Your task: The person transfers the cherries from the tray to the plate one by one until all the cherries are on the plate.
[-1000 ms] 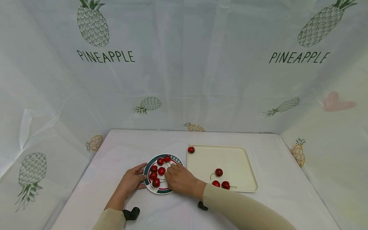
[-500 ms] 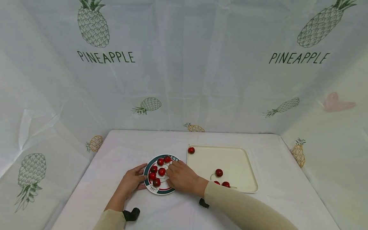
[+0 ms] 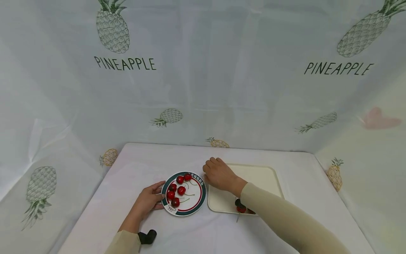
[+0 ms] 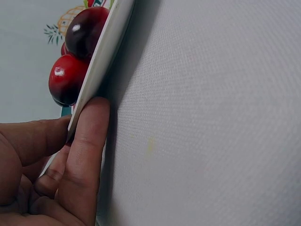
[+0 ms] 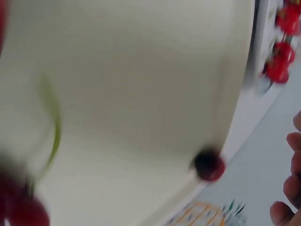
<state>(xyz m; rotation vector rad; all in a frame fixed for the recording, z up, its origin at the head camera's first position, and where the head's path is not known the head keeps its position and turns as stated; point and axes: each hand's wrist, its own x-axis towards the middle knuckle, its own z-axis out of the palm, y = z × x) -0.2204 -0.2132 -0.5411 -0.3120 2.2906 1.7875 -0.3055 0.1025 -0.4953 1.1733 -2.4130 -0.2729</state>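
Note:
My left hand (image 3: pixel 148 199) pinches the near-left rim of a round plate (image 3: pixel 203 197) with a green-and-red border; in the left wrist view the thumb lies above the rim and a finger (image 4: pixel 87 150) beneath it. Several dark red cherries (image 3: pixel 181 190) with green stems lie on the plate. My right hand (image 3: pixel 219 173) hovers over the far-left corner of a cream tray (image 3: pixel 250 169), fingers loosely bent. In the right wrist view its fingers (image 5: pixel 294 183) hold nothing, and a cherry (image 5: pixel 209 165) sits in the tray corner apart from them.
More cherries (image 3: pixel 241 209) lie at the tray's near edge, partly hidden by the right forearm. A stemmed cherry (image 5: pixel 23 207) shows large in the right wrist view. The plate stands just left of the tray on a white-covered table (image 3: pixel 152 158), with a pineapple-print curtain (image 3: pixel 203 70) behind.
My right hand has moved from the plate to the right and away from me, over the tray's far-left corner. The left hand keeps hold of the plate. The head view has shifted slightly.

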